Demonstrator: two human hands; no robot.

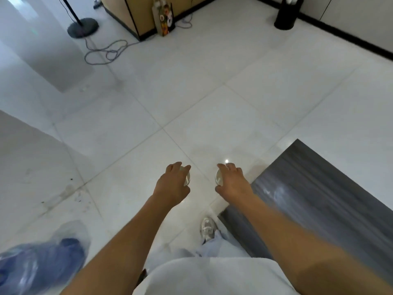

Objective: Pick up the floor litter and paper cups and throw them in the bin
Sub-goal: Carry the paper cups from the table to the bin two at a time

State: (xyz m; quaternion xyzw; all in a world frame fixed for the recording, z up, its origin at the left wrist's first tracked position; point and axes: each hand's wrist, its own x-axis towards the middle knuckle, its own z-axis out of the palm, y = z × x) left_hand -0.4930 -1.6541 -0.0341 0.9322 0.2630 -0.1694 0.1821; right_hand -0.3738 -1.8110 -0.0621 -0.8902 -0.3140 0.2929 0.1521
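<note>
Your forearms reach out over the white tile floor [212, 99]; black bin [286, 15] stands far off by the wall. Left hand [173, 184] fingers curl round a white paper cup [187, 178], right hand [232, 182] grips another cup [218, 177], open mouths facing inward

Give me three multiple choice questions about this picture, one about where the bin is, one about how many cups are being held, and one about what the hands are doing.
1. Where is the black cylindrical bin?
A. far right corner by the wall
B. beside the shoe
C. under the grey tabletop

2. How many white paper cups are held?
A. none
B. one
C. two

3. What is the state of the hands?
A. both flat on the floor
B. each grips a cup
C. both hang idle

Answers: 1 A, it stands at the dark baseboard. 2 C, left cup and right cup. 3 B, left hand and right hand curl round them.
</note>
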